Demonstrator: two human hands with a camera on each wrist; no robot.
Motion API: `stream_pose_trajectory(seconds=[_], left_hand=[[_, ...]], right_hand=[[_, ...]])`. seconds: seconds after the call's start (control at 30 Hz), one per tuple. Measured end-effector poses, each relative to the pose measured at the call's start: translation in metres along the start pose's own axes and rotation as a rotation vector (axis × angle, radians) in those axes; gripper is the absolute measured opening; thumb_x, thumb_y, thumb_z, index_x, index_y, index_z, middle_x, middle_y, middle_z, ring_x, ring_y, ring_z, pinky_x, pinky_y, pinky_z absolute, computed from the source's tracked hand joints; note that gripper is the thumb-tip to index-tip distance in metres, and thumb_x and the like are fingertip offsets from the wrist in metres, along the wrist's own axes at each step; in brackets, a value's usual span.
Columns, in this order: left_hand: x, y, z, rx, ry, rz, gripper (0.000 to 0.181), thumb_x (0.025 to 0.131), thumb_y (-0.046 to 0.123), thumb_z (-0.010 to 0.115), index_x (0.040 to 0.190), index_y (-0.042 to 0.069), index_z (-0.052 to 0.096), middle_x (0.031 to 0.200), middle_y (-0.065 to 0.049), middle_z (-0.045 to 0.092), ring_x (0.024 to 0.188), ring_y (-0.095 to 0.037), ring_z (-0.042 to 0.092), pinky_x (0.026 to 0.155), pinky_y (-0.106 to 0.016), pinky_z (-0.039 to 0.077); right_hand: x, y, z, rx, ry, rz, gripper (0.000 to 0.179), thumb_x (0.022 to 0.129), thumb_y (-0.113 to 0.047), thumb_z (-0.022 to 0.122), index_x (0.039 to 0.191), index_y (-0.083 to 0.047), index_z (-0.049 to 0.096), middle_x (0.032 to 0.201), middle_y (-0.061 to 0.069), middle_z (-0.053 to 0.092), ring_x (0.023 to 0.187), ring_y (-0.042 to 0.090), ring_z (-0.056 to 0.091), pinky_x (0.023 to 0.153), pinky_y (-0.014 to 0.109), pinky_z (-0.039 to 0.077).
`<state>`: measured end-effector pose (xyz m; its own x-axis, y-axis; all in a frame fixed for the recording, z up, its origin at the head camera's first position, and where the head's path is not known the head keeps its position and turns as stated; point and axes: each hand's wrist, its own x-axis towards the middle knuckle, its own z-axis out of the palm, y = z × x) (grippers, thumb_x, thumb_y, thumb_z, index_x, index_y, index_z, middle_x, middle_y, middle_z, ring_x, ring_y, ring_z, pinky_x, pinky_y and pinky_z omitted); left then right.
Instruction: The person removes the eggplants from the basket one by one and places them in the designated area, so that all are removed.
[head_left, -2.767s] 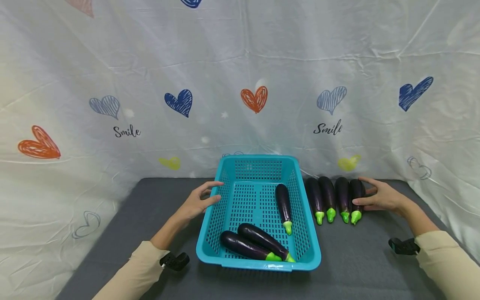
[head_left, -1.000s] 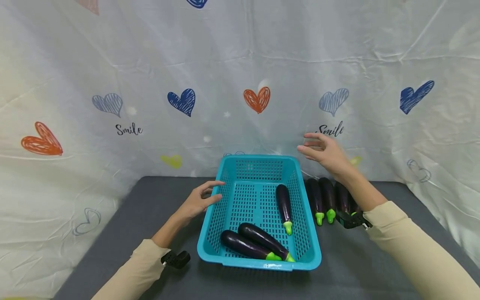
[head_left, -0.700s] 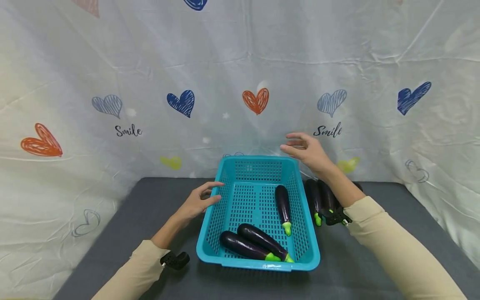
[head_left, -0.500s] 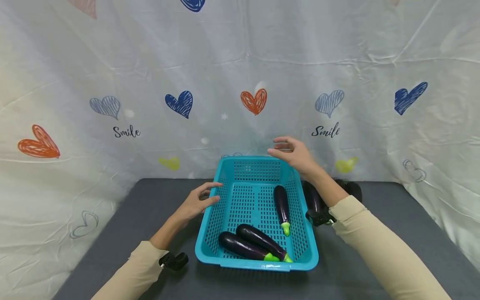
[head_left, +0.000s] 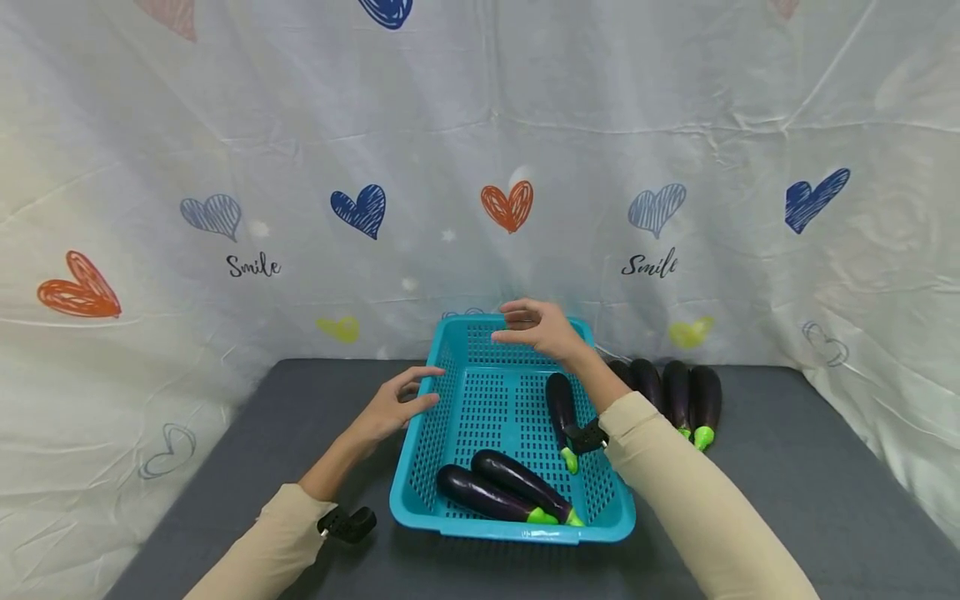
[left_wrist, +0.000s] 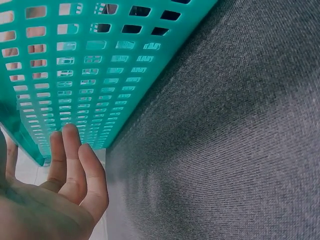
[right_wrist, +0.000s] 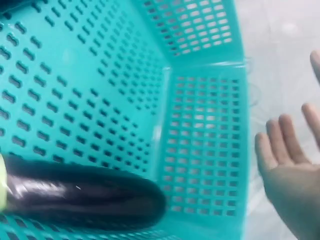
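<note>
A turquoise perforated plastic basket (head_left: 510, 532) stands in mid-table, holding three eggplants. One eggplant (head_left: 560, 398) lies lengthwise by the right wall, partly behind the right wrist camera; two others, the eggplant (head_left: 480, 493) and its neighbour (head_left: 521, 479), lie slanted at the near end. At the left rim is my left hand (head_left: 390, 408), fingers loosely bent; in the left wrist view it is beside the outer wall (left_wrist: 100, 80). My right hand (head_left: 546, 332) hovers over the basket's far end, fingers spread and holding nothing. Right of the basket, several eggplants (head_left: 706, 398) lie side by side, some partly hidden by my right arm.
Dark grey cloth (head_left: 780, 483) covers the table. Directly behind its far edge hangs a white curtain (head_left: 450, 125) printed with hearts. Each wrist carries a black camera, such as the left one (head_left: 348, 525).
My right hand has left the rightmost eggplant outside the basket, risen and moved left, then lowered over the basket's far end. Those eggplants still lie on the table. The left hand stays put.
</note>
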<state>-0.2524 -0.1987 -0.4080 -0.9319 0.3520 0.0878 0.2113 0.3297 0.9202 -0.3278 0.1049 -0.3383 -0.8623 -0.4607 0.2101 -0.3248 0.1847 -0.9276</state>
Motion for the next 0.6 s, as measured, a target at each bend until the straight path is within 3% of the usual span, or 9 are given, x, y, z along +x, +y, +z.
stream_pose_trajectory(seconds=[0.27, 0.6], left_hand=[[0.0, 0.001, 0.001, -0.011, -0.002, -0.007, 0.048, 0.104, 0.024, 0.063, 0.15, 0.016, 0.051, 0.15, -0.022, 0.041, 0.127, -0.043, 0.047, 0.079, -0.052, 0.054], [0.0, 0.001, 0.0, 0.027, 0.014, -0.005, 0.049, 0.103, 0.025, 0.064, 0.15, 0.017, 0.051, 0.148, -0.021, 0.044, 0.124, -0.041, 0.049, 0.076, -0.048, 0.052]], right_hand=[[0.007, 0.022, 0.02, -0.088, -0.059, 0.051, 0.06, 0.091, -0.014, 0.08, 0.143, 0.002, 0.055, 0.145, 0.025, 0.05, 0.133, 0.036, 0.048, 0.102, 0.052, 0.042], [-0.001, 0.045, 0.033, -0.121, 0.126, 0.138, 0.059, 0.088, -0.019, 0.083, 0.137, 0.003, 0.06, 0.138, 0.022, 0.056, 0.127, 0.036, 0.052, 0.101, 0.052, 0.043]])
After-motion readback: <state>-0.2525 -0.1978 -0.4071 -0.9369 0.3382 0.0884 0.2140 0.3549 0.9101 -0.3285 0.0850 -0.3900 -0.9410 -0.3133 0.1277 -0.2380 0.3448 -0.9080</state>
